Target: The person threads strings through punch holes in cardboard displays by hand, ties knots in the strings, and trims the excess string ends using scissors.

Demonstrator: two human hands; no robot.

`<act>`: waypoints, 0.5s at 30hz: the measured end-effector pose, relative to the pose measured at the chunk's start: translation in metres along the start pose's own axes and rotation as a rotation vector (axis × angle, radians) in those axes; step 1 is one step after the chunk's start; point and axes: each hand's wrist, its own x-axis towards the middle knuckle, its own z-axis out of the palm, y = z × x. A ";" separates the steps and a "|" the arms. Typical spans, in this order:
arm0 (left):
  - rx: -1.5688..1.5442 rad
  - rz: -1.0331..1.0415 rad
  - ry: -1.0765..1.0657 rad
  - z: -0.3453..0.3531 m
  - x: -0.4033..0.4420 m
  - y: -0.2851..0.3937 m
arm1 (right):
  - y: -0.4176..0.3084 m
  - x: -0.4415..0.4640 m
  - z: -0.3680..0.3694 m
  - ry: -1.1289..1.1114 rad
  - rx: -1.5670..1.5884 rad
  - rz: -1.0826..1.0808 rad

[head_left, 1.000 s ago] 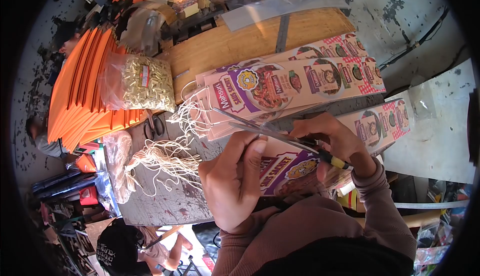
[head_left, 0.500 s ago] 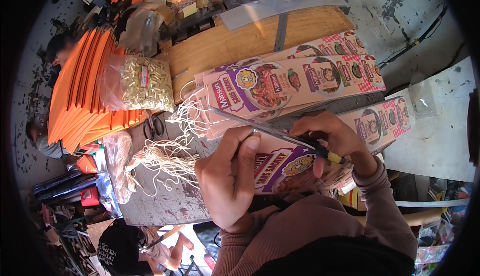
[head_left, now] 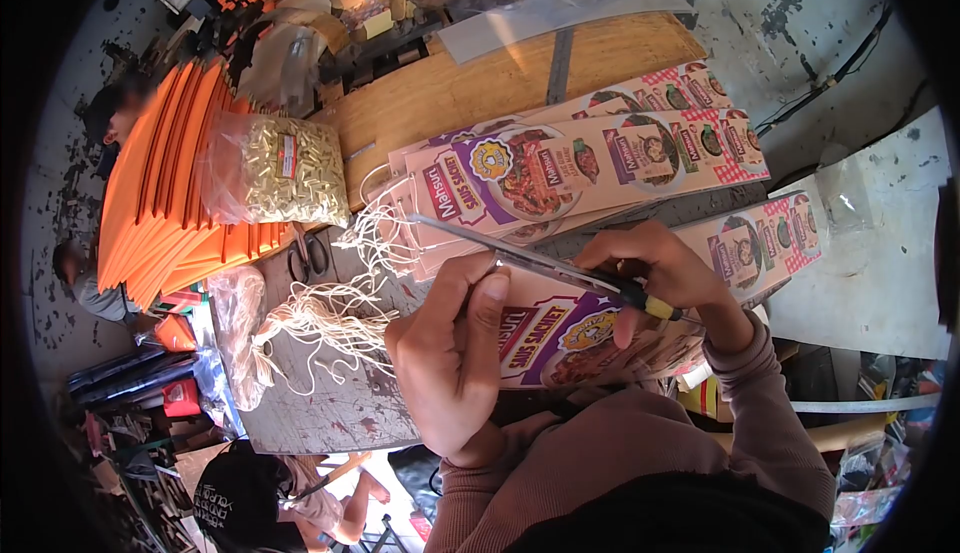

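Observation:
My left hand (head_left: 450,353) pinches the end of a printed cardboard piece (head_left: 545,338) marked "Saus Sachet" between thumb and fingers. A tiny shiny spot shows at the fingertips; I cannot make out what it is. My right hand (head_left: 660,278) is closed round the black and yellow handle of a long, thin metal tool (head_left: 510,250). The tool's shaft slants over the cardboard, past my left fingertips, towards the upper left. Beyond it lies a stack of similar printed cards (head_left: 600,163), with white strings (head_left: 385,233) at their left end.
A clear bag of small gold-coloured metal pieces (head_left: 295,168) lies by a pile of orange folded sheets (head_left: 165,183). Loose white string (head_left: 320,323) and dark-handled scissors (head_left: 308,255) rest on the grey table (head_left: 330,418). A person in a black cap (head_left: 240,498) sits below the table's edge.
My left hand and the tool have shifted very slightly to the left. The cards, bag and strings stay where they were.

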 end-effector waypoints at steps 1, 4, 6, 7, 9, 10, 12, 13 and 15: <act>-0.001 0.001 0.000 0.000 0.000 0.000 | -0.001 0.000 0.000 0.011 0.016 0.019; -0.027 -0.018 -0.008 0.000 0.001 0.003 | 0.007 0.003 -0.003 -0.001 0.057 0.110; 0.016 -0.067 -0.016 -0.001 0.000 0.006 | 0.011 0.009 -0.008 -0.022 0.079 0.183; 0.016 -0.063 -0.015 -0.004 0.000 0.006 | 0.011 0.013 -0.010 -0.088 0.108 0.145; 0.062 0.044 -0.044 -0.012 -0.004 0.005 | 0.017 0.022 -0.015 -0.148 0.137 0.106; 0.062 0.048 -0.048 -0.016 -0.009 0.007 | 0.024 0.027 -0.018 -0.161 0.045 0.135; 0.028 0.078 -0.124 -0.026 -0.018 0.013 | 0.033 0.036 -0.014 -0.175 -0.048 0.159; 0.005 0.211 -0.148 -0.029 -0.019 0.012 | 0.036 0.043 -0.010 -0.332 -0.249 0.070; 0.056 0.341 -0.145 -0.034 -0.027 0.009 | 0.041 0.050 0.010 -0.614 -0.402 0.040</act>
